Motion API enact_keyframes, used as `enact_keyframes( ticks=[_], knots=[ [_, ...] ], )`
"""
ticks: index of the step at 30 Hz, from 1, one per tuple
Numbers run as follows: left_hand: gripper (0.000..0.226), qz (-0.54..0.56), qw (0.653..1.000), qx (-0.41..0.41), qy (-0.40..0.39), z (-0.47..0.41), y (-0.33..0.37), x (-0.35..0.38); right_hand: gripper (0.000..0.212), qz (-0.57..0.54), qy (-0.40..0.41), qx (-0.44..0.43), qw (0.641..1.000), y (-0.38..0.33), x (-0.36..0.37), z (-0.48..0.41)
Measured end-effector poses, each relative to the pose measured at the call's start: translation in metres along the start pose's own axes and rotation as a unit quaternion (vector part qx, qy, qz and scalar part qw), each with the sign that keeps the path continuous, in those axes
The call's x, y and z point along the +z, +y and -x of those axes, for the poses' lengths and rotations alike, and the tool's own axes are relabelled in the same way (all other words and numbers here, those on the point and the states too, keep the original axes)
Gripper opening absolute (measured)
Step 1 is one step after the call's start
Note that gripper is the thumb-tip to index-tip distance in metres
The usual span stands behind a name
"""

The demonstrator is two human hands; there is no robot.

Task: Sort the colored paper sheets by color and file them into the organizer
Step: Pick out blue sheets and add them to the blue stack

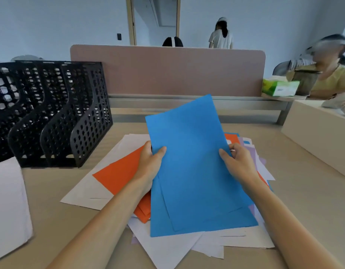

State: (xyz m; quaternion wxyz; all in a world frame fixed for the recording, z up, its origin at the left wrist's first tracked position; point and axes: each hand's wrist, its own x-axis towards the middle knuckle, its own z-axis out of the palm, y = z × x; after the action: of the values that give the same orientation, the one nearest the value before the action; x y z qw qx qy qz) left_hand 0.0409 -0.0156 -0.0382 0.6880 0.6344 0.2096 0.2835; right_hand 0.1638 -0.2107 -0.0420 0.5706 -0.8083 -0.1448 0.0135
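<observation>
We judge that we are midway through gathering the blues: our left hand (pixel 151 162) and right hand (pixel 236 161) each pinch a side edge of the blue sheets (pixel 193 167), thumbs on top, fingers closed behind, lifting them above the mixed pile (pixel 113 171) at the desk's middle. Next we likely square the stack and carry it to the black organizer (pixel 57 117) at the desk's far left edge, whose slots look empty.

The blue sheets (pixel 197 171) are matt paper, smooth and flat, same for the orange sheets (pixel 117 175) and white sheets (pixel 167 247). The black organizer (pixel 57 117) looks like perforated plastic with a slight sheen. The bench (pixel 303 200) has a pale wood-grain laminate finish, matt.
</observation>
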Motion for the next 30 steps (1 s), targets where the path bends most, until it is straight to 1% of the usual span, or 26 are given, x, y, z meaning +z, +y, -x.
enact_keyframes(
  ticks=[1,3,5,7,8,11,12,15,17,19,21,24,26,28,30],
  knots=[
    [0.016,0.006,1.0,0.01,0.008,0.0,0.002,0.001,0.01,0.009,-0.013,0.004,1.0,-0.002,-0.001,0.001],
    [0.015,0.019,0.999,0.035,0.028,0.0,0.01,0.002,0.014,-0.007,-0.037,0.025,0.999,-0.007,-0.005,0.003],
    [0.012,0.047,0.996,0.066,0.047,0.004,0.019,0.005,0.017,-0.068,-0.063,0.052,0.994,-0.012,-0.008,0.009],
    [0.013,0.076,0.989,0.115,0.055,0.007,0.037,0.006,0.019,-0.124,-0.072,0.046,0.989,-0.019,-0.009,0.014],
    [0.014,0.08,0.985,0.144,0.051,0.007,0.05,0.006,0.023,-0.144,-0.062,0.029,0.987,-0.025,-0.009,0.017],
    [0.019,0.074,0.973,0.218,0.018,0.006,0.091,0.007,0.048,-0.199,-0.022,-0.038,0.979,-0.047,-0.014,0.019],
    [0.019,0.064,0.969,0.237,0.012,0.006,0.103,0.008,0.05,-0.201,-0.013,-0.065,0.977,-0.056,-0.016,0.018],
    [0.015,0.035,0.953,0.3,0.007,0.009,0.133,0.012,0.029,-0.205,0.031,-0.151,0.966,-0.087,-0.022,0.02],
    [0.017,0.003,0.945,0.328,0.006,0.012,0.142,0.013,0.024,-0.217,0.054,-0.184,0.957,-0.1,-0.023,0.022],
    [0.02,-0.024,0.946,0.322,0.002,0.014,0.136,0.013,0.021,-0.216,0.051,-0.189,0.957,-0.099,-0.022,0.028],
    [0.02,-0.063,0.952,0.3,0.003,0.014,0.117,0.011,0.019,-0.195,0.041,-0.169,0.965,-0.082,-0.019,0.032],
    [0.012,-0.126,0.968,0.217,-0.002,0.013,0.08,0.005,0.02,-0.144,0.031,-0.153,0.977,-0.05,-0.007,0.041],
    [0.019,-0.179,0.968,0.174,-0.013,0.014,0.065,0.0,0.018,-0.098,0.041,-0.164,0.981,-0.041,0.0,0.044],
    [0.026,-0.193,0.967,0.167,-0.014,0.017,0.064,-0.007,0.016,-0.078,0.054,-0.168,0.981,-0.048,0.006,0.046],
    [0.023,-0.177,0.967,0.181,-0.003,0.026,0.078,-0.02,0.016,-0.079,0.051,-0.173,0.98,-0.063,0.017,0.049]
  ],
)
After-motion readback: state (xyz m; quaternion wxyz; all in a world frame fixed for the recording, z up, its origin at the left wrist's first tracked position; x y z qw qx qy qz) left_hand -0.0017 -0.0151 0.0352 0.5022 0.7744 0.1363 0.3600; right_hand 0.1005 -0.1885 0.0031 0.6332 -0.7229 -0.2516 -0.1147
